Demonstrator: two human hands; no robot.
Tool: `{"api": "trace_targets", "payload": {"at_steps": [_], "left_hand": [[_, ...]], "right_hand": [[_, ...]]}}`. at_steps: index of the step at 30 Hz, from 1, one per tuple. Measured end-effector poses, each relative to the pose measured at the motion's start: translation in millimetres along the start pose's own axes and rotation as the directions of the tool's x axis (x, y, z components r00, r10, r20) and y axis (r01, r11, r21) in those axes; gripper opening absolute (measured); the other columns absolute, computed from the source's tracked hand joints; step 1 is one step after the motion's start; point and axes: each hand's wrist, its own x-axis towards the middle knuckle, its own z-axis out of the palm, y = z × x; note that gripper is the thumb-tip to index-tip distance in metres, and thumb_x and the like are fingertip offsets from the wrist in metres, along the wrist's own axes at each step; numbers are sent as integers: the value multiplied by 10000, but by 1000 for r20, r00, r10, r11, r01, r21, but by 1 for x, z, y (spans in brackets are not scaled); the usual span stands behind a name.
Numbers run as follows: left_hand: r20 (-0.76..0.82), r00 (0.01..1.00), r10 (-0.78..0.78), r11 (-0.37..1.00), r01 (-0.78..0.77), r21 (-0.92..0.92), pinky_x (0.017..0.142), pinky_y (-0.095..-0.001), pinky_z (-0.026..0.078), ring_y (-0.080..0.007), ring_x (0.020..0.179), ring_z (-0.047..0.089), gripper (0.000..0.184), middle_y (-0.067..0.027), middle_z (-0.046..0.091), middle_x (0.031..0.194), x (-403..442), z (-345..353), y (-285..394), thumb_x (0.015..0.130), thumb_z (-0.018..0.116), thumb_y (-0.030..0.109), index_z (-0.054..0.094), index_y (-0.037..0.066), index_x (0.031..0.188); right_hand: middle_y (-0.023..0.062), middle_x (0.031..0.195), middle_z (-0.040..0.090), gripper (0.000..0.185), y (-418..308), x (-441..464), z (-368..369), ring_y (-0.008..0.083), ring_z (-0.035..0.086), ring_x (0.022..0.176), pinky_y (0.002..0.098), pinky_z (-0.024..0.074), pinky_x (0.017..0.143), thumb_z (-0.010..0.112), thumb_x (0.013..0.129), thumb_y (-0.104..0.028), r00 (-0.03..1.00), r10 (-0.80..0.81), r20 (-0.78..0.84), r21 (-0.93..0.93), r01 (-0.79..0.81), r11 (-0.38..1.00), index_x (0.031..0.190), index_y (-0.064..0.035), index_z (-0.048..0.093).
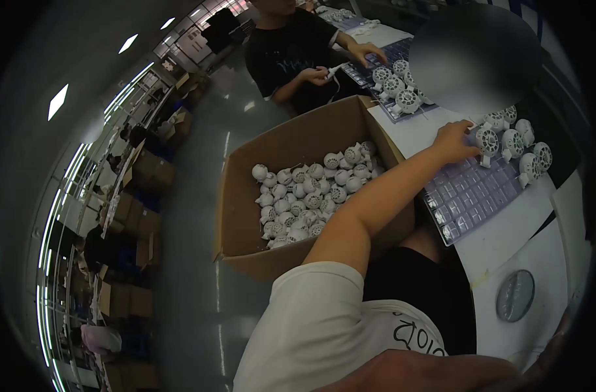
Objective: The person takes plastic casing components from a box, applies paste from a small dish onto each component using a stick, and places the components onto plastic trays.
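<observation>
My left hand [455,141] reaches over the table, thumb and fingers apart, right beside a white round slotted unit [487,140] that looks like a small fan head. Whether the fingers touch it, I cannot tell. Several similar units [513,144] stand clustered to its right. Below the hand lies a clear plastic tray [471,196] with many small compartments. Across the bottom edge runs my right forearm [435,372]; its hand is lost in the dark, blurred lower right corner. A cardboard box [246,196] beside my left arm holds many white round units [304,196].
Opposite, a person in black [288,52] has one hand [366,52] at another tray and a white corded piece in the other. More white units [396,85] sit there. A round clear lid-like disc [515,295] lies on the table. A blurred patch covers the upper right.
</observation>
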Motion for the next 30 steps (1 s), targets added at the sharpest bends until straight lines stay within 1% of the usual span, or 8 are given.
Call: {"api": "trace_targets", "payload": {"at_steps": [3, 5, 9, 14, 17, 21, 23, 30], "left_hand": [[-304, 951, 62, 994, -87, -68, 886, -400, 429, -334, 1029, 549, 623, -163, 583, 1111, -6, 7, -8, 670, 728, 202, 490, 28, 1219], [-353, 936, 18, 990, -66, -124, 871, -397, 435, -329, 1039, 549, 599, -181, 588, 1085, -8, 2, -6, 686, 732, 187, 482, 9, 1201], [-186, 982, -14, 1000, 15, 6, 880, -403, 430, -323, 1082, 524, 742, -173, 548, 1141, -18, 9, 38, 667, 761, 322, 425, -6, 1241], [-171, 985, -28, 884, 105, 456, 830, -428, 416, -299, 1064, 521, 874, -140, 507, 1173, -6, 37, 60, 610, 788, 383, 369, 7, 1278], [-155, 987, -29, 887, 97, 451, 810, -422, 450, -298, 1034, 559, 842, -158, 560, 1144, 3, 34, 58, 601, 791, 400, 424, -9, 1239], [-25, 999, -27, 997, 29, 72, 815, -398, 462, -296, 1000, 566, 675, -152, 563, 1113, 18, 12, 28, 606, 774, 272, 500, -9, 1155], [36, 999, 7, 999, -9, 47, 820, -358, 480, -301, 1021, 571, 669, -182, 559, 1146, 26, 3, 11, 610, 769, 246, 513, -20, 1168], [194, 981, 18, 1000, -14, -18, 880, -337, 457, -275, 1058, 553, 836, -192, 497, 1255, 48, 2, -20, 656, 733, 183, 340, -34, 1361]], "right_hand": [[165, 1394, 381, 573, -59, -24, -92, 296, 400, 1272, 409, 384, 1010, 616, 854, -141, 997, 78, 22, -40, -77, 996, 1364, -146, 353], [181, 1403, 359, 605, -103, -34, -131, 323, 389, 1275, 431, 376, 1011, 653, 820, -147, 984, 177, 6, -30, -176, 984, 1347, -147, 357], [219, 1391, 360, 636, -115, -38, -109, 345, 367, 1288, 439, 344, 1026, 720, 746, -194, 946, 316, -66, 204, -297, 933, 1291, -145, 396], [215, 1333, 432, 652, -114, -40, -103, 349, 413, 1254, 460, 353, 1007, 735, 676, -195, 932, 348, -97, 108, -337, 935, 1239, -134, 412], [217, 1334, 430, 645, -112, -41, -106, 348, 410, 1256, 459, 354, 1007, 730, 673, -190, 930, 353, -108, 112, -341, 933, 1232, -128, 414], [221, 1330, 431, 641, -110, -43, -110, 350, 409, 1257, 462, 344, 1016, 731, 671, -202, 920, 372, -126, 150, -353, 924, 1225, -129, 417], [222, 1328, 433, 643, -110, -43, -110, 352, 409, 1257, 464, 339, 1021, 734, 672, -212, 915, 382, -128, 155, -362, 919, 1225, -129, 416], [226, 1326, 435, 678, -118, -42, -110, 354, 408, 1258, 464, 342, 1020, 750, 695, -310, 899, 425, -105, 169, -405, 899, 1247, -128, 400]]}}
